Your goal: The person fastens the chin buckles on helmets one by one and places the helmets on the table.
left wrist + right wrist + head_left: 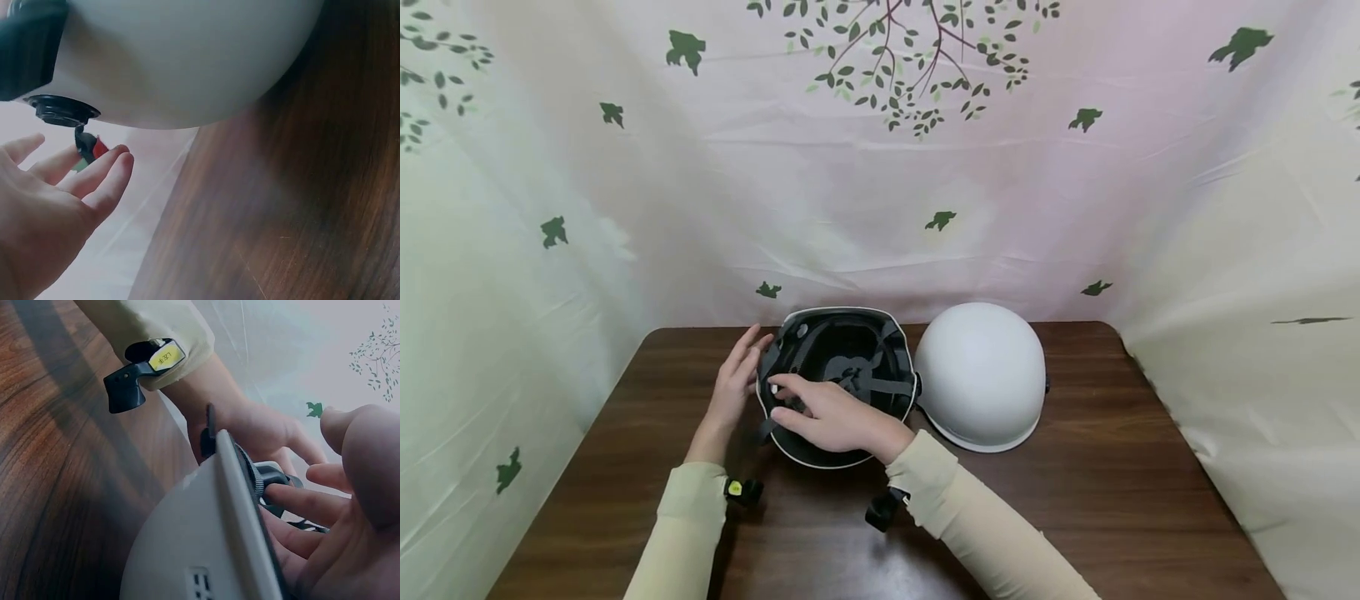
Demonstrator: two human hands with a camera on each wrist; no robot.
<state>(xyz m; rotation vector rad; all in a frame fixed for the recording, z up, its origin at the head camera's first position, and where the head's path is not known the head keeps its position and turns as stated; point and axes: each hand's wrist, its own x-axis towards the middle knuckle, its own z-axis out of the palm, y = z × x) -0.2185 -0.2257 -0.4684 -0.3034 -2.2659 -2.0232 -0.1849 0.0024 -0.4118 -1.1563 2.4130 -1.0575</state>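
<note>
Tabletop [1105, 475] spreads around hands [730, 393] [841, 419] at upturned helmet rim [822, 466]

Dark-brown wood-grained worktop [1097, 475] | creased pale fabric backdrop [820, 183] along far, left and right edges | printed green leafy branches [938, 33], bird silhouettes [686, 51] above far edge | soft light

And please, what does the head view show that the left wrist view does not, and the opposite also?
Only the head view shows the second white helmet, dome up on the right, the right grip, and the dark lining inside the upturned helmet.

Only the left wrist view shows clearly the black round fitting outside the upturned shell, and a small red piece near the left grip.

Both show the left grip, the upturned helmet, the brown tabletop and the pale cloth.
</note>
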